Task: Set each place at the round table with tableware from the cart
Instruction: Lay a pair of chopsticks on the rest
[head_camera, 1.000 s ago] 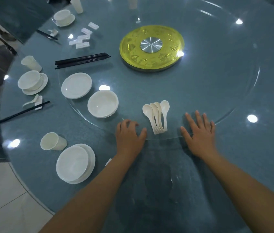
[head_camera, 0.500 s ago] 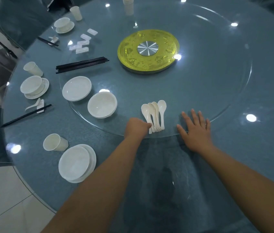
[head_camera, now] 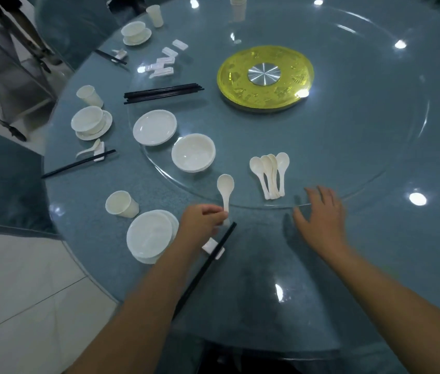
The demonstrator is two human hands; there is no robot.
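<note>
— Why do you hold the spoon [head_camera: 225, 190] by its end?

— My left hand [head_camera: 204, 222] pinches the tip of the handle with curled fingers, so the bowl of the spoon points away from me and I can lay it down on the rest [head_camera: 212, 247] without touching the part that goes in the mouth. I think this is the step now: the spoon for this place.

— Where is the rest?

— Just near my left hand, with the chopsticks [head_camera: 205, 267] already lying across it. The stacked plates [head_camera: 148, 236] are just left of the rest, and the cup [head_camera: 122, 204] is beyond them.

— And your right hand [head_camera: 321, 211]?

— It is open, fingers spread and relaxed, holding nothing. It is at the edge of the glass turntable [head_camera: 375, 147], right of the rest. It is blurred, so I cannot tell if it touches the glass.

— How does the spoon look?

— White, smooth, with a short handle and an oval bowl facing up. The other spoons [head_camera: 270, 174] lie fanned on the turntable, beyond the rest.
</note>
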